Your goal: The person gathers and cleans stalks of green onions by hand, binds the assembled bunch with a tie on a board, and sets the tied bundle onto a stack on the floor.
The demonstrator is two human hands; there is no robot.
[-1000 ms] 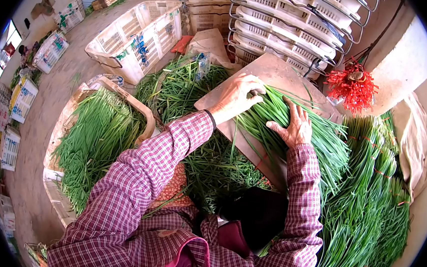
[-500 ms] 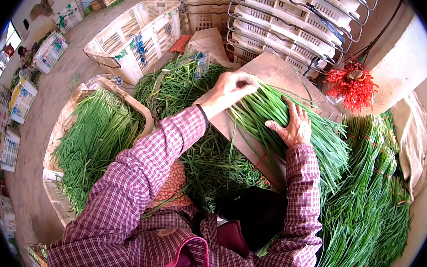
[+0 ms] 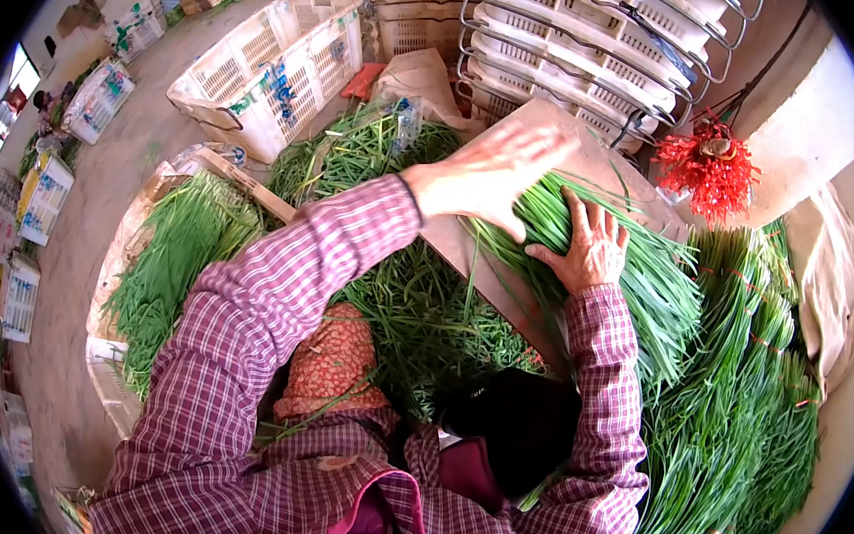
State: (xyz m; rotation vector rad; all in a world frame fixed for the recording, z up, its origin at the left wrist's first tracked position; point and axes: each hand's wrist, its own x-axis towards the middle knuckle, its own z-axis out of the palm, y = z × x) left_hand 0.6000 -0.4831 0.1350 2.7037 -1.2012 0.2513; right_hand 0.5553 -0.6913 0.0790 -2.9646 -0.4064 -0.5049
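A pile of garlic chives (image 3: 636,284) lies across a tilted brown board (image 3: 533,125), its pale stem ends toward the upper left. My right hand (image 3: 591,248) rests on top of the chives with its fingers spread. Above the stem ends is my left hand (image 3: 489,177), its outstretched fingers smeared by motion; I see nothing held in it. Tied bundles of chives (image 3: 728,391) with red bands are stacked to the right of the board. More loose chives (image 3: 182,258) fill a crate at the left.
Loose green leaves (image 3: 432,328) cover the space below the board. A bunch of red ties (image 3: 708,169) hangs at the upper right. Behind stand stacked white crates (image 3: 565,47) and a large white crate (image 3: 267,64). A beige cloth (image 3: 827,278) drapes at the right.
My left hand has gone from closed fingers at the stem ends to stretched-out fingers, moving up and right over the board. My right hand stays on the chives with little shift.
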